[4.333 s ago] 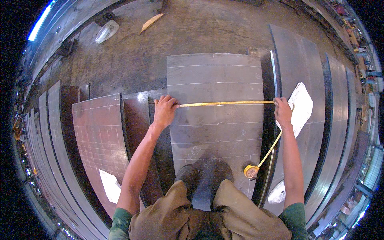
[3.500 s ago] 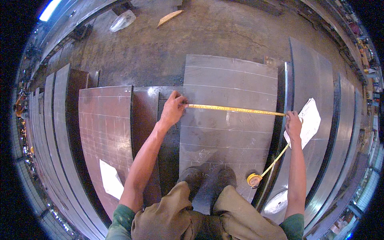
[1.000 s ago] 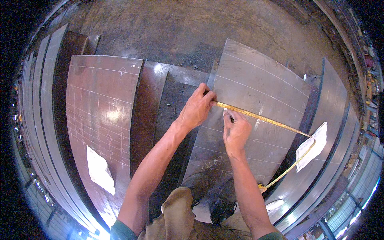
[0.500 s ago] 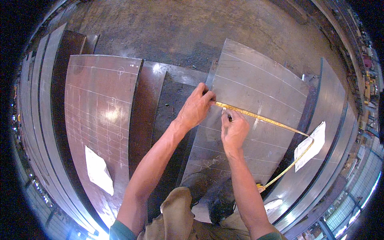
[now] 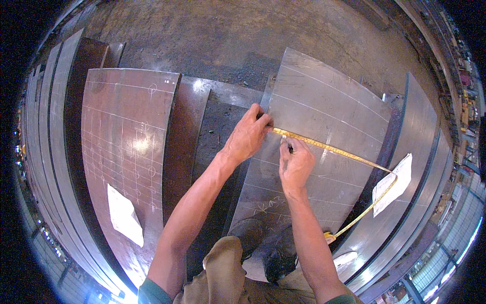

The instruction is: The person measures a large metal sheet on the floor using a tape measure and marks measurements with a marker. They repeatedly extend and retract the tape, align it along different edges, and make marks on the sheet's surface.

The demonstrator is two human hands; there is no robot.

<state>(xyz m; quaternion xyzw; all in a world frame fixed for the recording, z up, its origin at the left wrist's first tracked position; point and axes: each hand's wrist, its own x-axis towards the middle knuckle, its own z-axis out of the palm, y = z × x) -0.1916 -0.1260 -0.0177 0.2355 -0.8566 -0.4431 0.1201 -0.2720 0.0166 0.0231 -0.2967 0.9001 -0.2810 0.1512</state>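
My left hand [image 5: 249, 133] pinches the end of a yellow tape measure [image 5: 329, 148] at the left edge of a grey steel plate [image 5: 324, 111]. From there the blade runs across the plate to the right, bends over a white paper sheet [image 5: 392, 185] and comes back to its case [image 5: 330, 237] beside my right forearm. Just below the blade, my right hand [image 5: 297, 164] is closed on a small white piece of chalk [image 5: 284, 138], its tip at the tape's edge. White lines and handwritten marks cross the plate.
On the left lies a reddish-brown steel plate [image 5: 126, 111] with chalk lines, circles and another paper sheet [image 5: 125, 215]. More plates stand at the far left [image 5: 58, 126] and right [image 5: 417, 121]. My boots [image 5: 278, 256] are on the plate. Beyond lies a dirty concrete floor [image 5: 223, 35].
Almost nothing differs. Both hands keep their places at the tape, with only a very slight shift of the right hand and of the view.
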